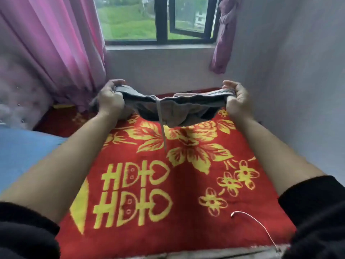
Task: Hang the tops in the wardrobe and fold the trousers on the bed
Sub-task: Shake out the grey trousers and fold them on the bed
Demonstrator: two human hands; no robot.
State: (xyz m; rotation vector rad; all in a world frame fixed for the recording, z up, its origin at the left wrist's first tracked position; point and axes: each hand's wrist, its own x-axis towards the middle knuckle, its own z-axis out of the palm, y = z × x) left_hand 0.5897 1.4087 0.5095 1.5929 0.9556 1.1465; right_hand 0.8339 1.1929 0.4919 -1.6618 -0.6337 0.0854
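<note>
Trousers, grey and soft, are held up by the waistband over the far end of the bed, clear of the red blanket beneath. The left hand has its fingers curled round one end of the waistband, the right hand bunches the other end, and the cloth sags between them. It looks light and floppy, with no stiffness at all, so the waistband ends are the sensible grip; let one go and the lot would likely slump.

One drawstring dangles from the middle toward the blanket. The count: one pair of trousers, no tops in sight, two hands busy. Further out, one thin white cable lies near the blanket's near right corner, a blue sheet runs along its left edge, and two pink curtains flank the window.
</note>
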